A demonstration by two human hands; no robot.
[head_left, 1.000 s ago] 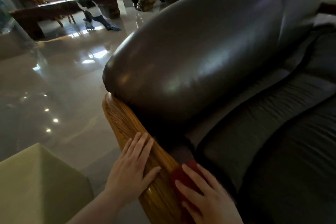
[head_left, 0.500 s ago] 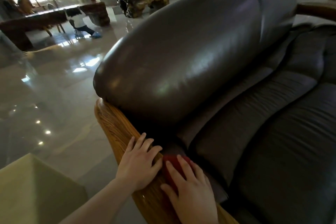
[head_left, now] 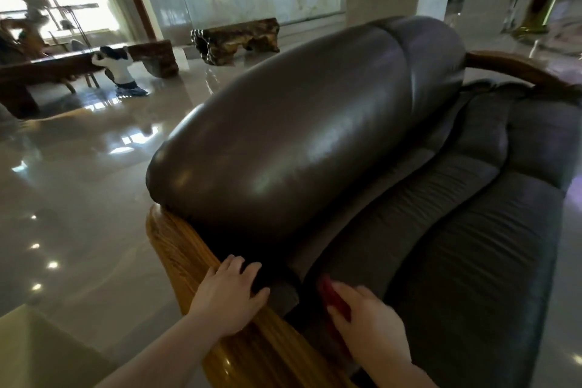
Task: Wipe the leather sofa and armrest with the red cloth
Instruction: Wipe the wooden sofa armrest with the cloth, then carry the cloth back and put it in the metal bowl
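Note:
A dark brown leather sofa with a rounded backrest fills the middle and right. Its wooden armrest curves down towards me at the lower left. My left hand rests flat on the armrest's top, fingers spread and reaching onto the leather edge. My right hand presses the red cloth against the dark leather just inside the armrest, beside the seat cushion. Only part of the cloth shows past my fingers.
A glossy tiled floor lies left of the sofa. A pale green block stands at the lower left. Carved wooden benches and a person by a long table are far behind. A second wooden armrest is at the right.
My right hand has slid the red cloth off the wooden armrest onto the leather to the right. My left hand has stayed on the armrest. My view has tilted up.

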